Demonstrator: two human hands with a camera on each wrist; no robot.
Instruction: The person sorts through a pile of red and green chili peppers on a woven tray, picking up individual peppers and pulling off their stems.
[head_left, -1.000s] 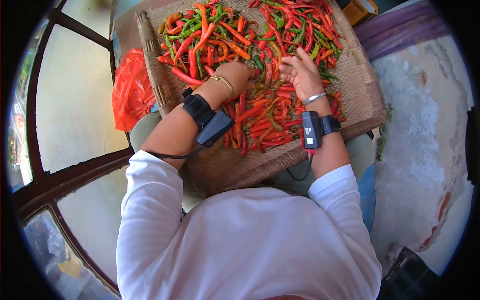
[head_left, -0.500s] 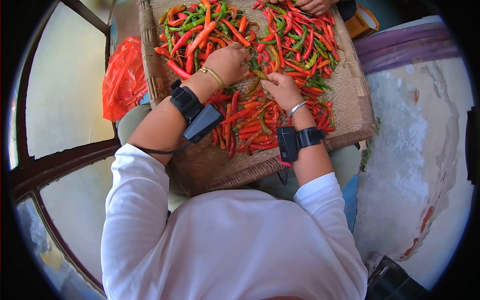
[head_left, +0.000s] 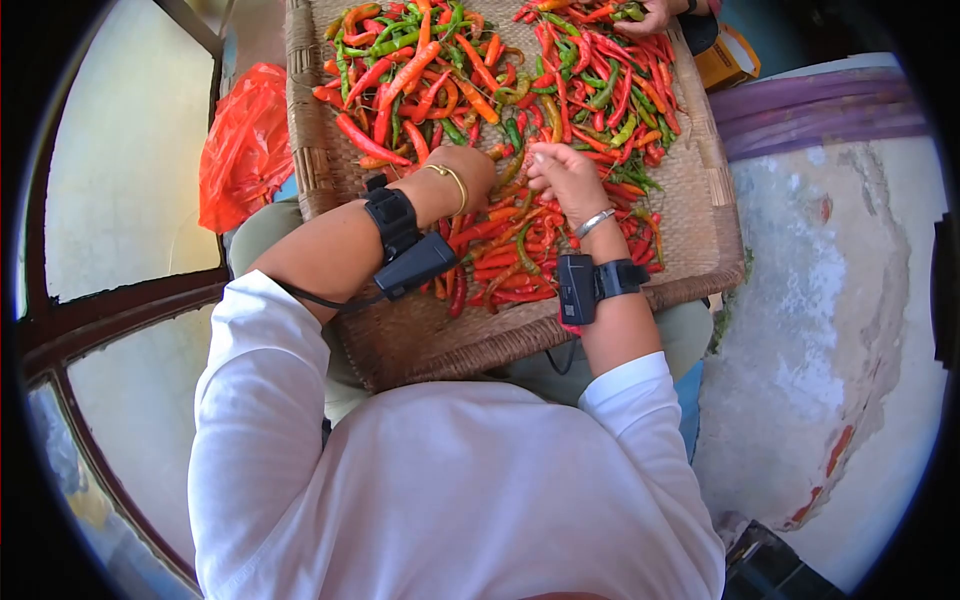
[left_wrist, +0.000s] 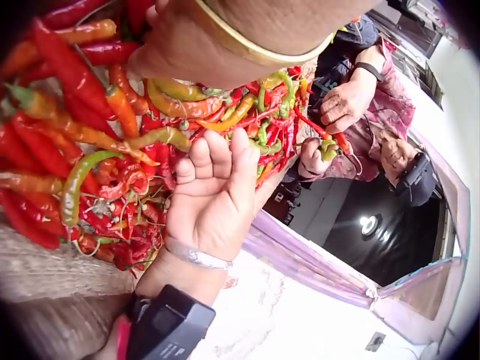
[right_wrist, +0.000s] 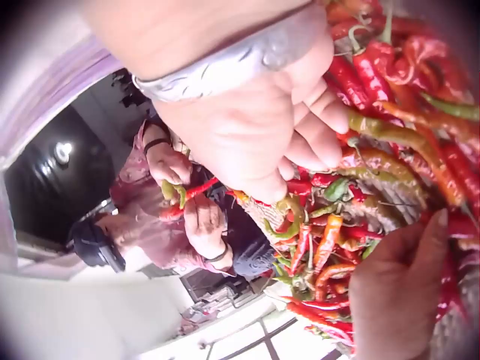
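Observation:
Red, orange and green chili peppers lie in heaps on a woven tray (head_left: 700, 220). My left hand (head_left: 462, 178) reaches down at the left side of the near heap (head_left: 520, 250), back upward. In the right wrist view the left hand (right_wrist: 397, 292) has its thumb beside red peppers; whether it grips one is hidden. To its right, my right hand (head_left: 568, 185) hovers over the top of the near heap. The left wrist view shows the right hand (left_wrist: 214, 187) palm up, fingers loosely bent, holding nothing, with an olive-coloured pepper (left_wrist: 169, 137) close to its fingertips.
Further peppers form a left heap (head_left: 410, 75) and a right heap (head_left: 610, 90). Across the tray, another person (left_wrist: 375, 142) handles peppers. A red plastic bag (head_left: 245, 145) lies left of the tray, an orange box (head_left: 728, 60) beyond its right corner.
My left hand has come back from the left heap to the near heap. The right hand first moved inward to an olive-coloured pepper, then drew slightly off it. The view has shifted a little.

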